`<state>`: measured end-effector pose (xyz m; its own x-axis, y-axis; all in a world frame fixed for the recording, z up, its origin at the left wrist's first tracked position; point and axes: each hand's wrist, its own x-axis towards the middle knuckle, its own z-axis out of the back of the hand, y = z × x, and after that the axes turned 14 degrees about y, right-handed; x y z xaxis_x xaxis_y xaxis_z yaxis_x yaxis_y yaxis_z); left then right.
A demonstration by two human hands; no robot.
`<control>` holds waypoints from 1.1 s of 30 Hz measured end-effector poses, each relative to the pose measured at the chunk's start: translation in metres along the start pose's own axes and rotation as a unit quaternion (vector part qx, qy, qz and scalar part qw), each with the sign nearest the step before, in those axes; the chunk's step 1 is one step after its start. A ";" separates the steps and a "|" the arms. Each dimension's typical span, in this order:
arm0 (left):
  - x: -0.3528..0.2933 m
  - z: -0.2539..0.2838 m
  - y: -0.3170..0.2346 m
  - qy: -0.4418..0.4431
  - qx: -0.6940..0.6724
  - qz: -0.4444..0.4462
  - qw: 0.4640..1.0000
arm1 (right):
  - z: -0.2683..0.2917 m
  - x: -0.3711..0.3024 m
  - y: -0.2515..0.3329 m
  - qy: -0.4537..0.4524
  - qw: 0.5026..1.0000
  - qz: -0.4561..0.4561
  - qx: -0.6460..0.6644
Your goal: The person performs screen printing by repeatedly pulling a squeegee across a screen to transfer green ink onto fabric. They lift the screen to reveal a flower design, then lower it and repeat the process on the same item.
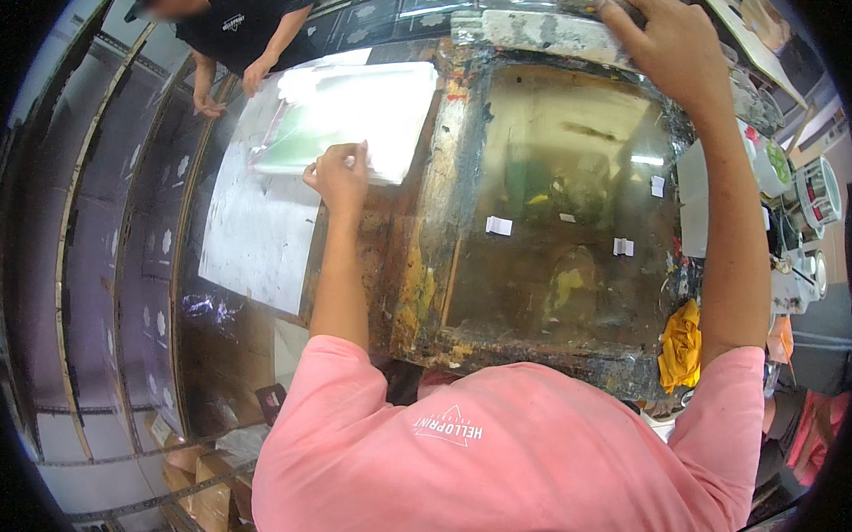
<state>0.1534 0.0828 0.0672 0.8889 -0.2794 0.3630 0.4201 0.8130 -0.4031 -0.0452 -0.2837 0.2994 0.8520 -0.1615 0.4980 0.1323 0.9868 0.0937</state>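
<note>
1. Left hand: one, fingers pinched together on the near edge of the clear plastic sheet, which lies on the pale board left of the frame
2. Right hand: one, reaching to the far edge of the frame, fingers curled down and clamped on the squeegee, a long paint-crusted bar lying across the top edge
3. Printing screen frame: one, large, ink-stained, with an amber see-through mesh; it sits straight ahead of the person, between the two arms
4. White tape tabs: four counted on the mesh, one being
5. Pale board: one, under and beyond the plastic sheet, to the left of the frame
6. Yellow rag: one, crumpled at the frame's near right corner
7. Second person: one, in a black shirt, at the far left, both hands on the far end of the board
8. Round containers: several at far right; exact count cannot be told
</note>
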 end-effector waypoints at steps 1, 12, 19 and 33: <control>0.007 0.004 -0.001 -0.007 -0.038 0.017 0.999 | -0.003 -0.001 -0.002 -0.010 1.000 0.007 0.001; -0.071 -0.057 -0.166 0.224 -0.061 -0.260 0.937 | -0.010 0.005 -0.015 -0.003 1.000 0.013 -0.024; -0.131 -0.118 -0.229 0.353 0.012 -0.370 0.859 | -0.012 -0.001 -0.019 -0.021 0.999 0.018 -0.033; -0.162 -0.132 -0.268 0.283 -0.015 -0.404 0.870 | -0.009 0.010 -0.020 -0.035 0.998 0.029 -0.034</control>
<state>-0.0792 -0.1570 0.0053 0.2449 -0.9670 0.0698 0.9464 0.2227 -0.2341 -0.0343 -0.3055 0.2944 0.8219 -0.1027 0.5603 0.1201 0.9927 0.0057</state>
